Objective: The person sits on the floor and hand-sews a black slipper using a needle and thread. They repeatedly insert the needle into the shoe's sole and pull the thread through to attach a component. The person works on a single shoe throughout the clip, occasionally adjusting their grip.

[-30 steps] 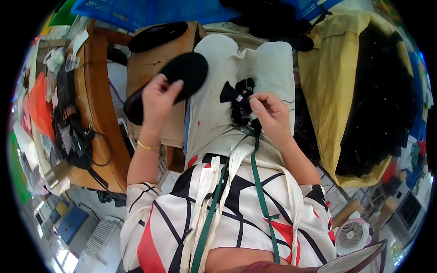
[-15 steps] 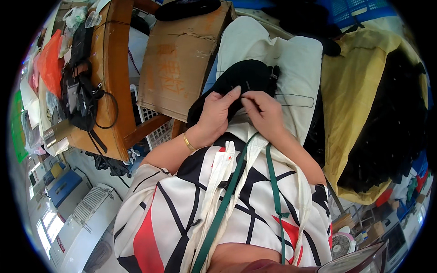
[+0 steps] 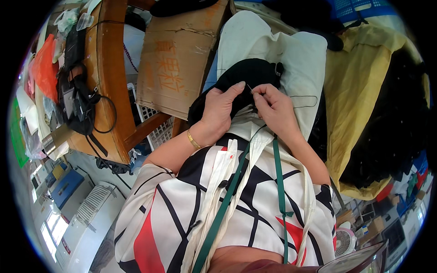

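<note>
A black cap-like fabric piece (image 3: 248, 69) rests on the white cloth (image 3: 300, 59) over my lap, with a small buckle-like part at its far right edge. My left hand (image 3: 217, 108) grips its near left side, thumb pressed on top. A thin needle (image 3: 249, 87) stands out between my right thumb and index finger, its tip toward the black fabric. The fingers of my right hand (image 3: 275, 109) are pinched together on it. To the right of that hand, a dark thread (image 3: 304, 96) loops across the white cloth.
A cardboard box (image 3: 166, 68) stands beyond my left hand, next to a wooden table (image 3: 107, 91) holding bags and straps. At the right, a yellow sack (image 3: 350, 104) lies open around dark pieces. A blue plastic basket (image 3: 353, 10) sits at the far right.
My right hand has drawn slightly right, away from my left thumb, and the needle now shows between them. The left hand keeps its grip on the black fabric.
</note>
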A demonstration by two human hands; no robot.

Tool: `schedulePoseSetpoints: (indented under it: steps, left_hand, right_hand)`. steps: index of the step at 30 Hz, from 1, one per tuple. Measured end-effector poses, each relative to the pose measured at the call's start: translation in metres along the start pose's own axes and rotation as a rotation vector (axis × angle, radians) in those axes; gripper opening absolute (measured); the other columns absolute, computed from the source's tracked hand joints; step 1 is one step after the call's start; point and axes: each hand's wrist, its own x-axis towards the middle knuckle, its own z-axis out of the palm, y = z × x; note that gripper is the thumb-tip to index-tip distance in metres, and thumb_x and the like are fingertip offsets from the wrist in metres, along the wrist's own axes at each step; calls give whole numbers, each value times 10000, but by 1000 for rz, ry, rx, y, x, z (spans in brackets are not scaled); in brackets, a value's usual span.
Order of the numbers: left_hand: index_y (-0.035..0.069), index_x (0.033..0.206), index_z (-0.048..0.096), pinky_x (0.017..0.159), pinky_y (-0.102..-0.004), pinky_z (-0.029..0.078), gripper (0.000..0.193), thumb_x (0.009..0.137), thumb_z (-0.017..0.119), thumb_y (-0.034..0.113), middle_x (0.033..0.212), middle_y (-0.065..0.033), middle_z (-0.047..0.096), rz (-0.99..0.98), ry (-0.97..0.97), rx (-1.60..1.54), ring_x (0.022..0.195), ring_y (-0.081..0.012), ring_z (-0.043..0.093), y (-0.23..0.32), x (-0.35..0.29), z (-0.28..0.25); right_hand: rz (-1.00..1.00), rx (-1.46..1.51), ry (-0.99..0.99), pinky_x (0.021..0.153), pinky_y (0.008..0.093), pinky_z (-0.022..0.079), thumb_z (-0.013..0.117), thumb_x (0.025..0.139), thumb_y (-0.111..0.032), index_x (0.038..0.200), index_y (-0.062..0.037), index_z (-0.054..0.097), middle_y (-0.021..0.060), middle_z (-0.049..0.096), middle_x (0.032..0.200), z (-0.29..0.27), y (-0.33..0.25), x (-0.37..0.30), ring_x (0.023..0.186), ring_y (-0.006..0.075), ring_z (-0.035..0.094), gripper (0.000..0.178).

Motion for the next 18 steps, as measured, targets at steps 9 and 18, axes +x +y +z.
schedulePoseSetpoints:
  steps: [9,18]
  left_hand:
    - [23,812,640,699,-242,444,229,822,801,185,811,-23,656,-6,27,7,741,-69,567,2,0,1]
    - [13,796,653,719,-245,449,226,827,794,188,801,-26,659,-12,3,59,751,-69,567,5,-9,7]
  right_hand:
    - [-14,-19,-10,541,266,414,612,895,-108,1009,-16,654,62,593,658,0,1,1,570,92,492,152]
    - [153,163,-121,512,243,421,588,914,-118,1006,-8,631,3,581,648,-7,-7,7,545,59,527,150]
